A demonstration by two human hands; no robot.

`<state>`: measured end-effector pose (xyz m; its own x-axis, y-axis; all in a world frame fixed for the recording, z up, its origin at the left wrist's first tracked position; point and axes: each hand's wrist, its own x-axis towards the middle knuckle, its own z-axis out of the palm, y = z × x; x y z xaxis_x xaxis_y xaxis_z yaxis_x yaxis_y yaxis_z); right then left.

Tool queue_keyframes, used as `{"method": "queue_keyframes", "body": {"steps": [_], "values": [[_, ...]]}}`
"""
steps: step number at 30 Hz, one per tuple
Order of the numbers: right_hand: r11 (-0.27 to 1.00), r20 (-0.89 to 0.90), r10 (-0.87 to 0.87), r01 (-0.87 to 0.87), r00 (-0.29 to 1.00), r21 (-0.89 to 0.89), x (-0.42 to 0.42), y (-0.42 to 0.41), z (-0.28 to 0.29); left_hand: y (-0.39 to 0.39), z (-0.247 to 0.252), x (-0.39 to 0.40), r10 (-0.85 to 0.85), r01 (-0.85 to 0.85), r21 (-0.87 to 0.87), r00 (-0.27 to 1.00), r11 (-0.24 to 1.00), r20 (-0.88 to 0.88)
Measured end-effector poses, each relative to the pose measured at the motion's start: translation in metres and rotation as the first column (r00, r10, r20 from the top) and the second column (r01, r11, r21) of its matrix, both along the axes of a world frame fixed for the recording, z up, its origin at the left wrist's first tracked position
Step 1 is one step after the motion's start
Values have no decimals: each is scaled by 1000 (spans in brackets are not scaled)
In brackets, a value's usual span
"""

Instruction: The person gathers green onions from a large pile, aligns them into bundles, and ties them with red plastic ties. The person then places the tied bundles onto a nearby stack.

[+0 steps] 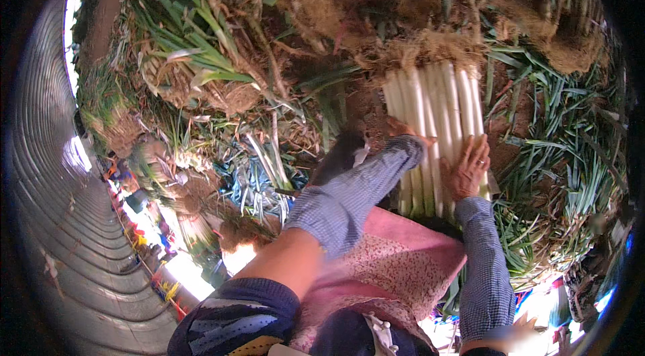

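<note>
A row of thick green onions [428,99] lies side by side before me, white stalks bare and fibrous brown roots [433,46] pointing away. At the left edge of the row, my left hand [409,133] grips the stalks, its thumb across the top and its wrist covered by a checked sleeve. My right hand [466,169], with a ring on one finger, lies flat on the right-hand stalks, fingers extended. The near ends of the stalks reach a dark surface by my pink patterned apron [398,255].
Untrimmed onions with dry roots [322,13] are heaped beyond the row. Loose green leaves [564,144] cover the ground to the right. Leafy onions [211,53] and peelings lie at left. A tied bundle [194,230] and a ribbed curved wall [65,205] stand farther left.
</note>
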<state>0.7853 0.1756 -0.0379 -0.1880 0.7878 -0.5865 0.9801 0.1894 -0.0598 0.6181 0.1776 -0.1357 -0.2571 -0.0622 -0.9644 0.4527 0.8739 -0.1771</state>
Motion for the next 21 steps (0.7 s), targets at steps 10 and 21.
{"method": "queue_keyframes", "body": {"steps": [10, 21], "values": [[962, -135, 81, -42, 987, 270, 16, -1, -11, 34, 50, -7, 144, -151, 52, 984, 987, 105], [975, -204, 116, -72, 972, 211, 25, 3, -4, -20, 52, -58, 181, -329, 369, 906, 869, 382]]}}
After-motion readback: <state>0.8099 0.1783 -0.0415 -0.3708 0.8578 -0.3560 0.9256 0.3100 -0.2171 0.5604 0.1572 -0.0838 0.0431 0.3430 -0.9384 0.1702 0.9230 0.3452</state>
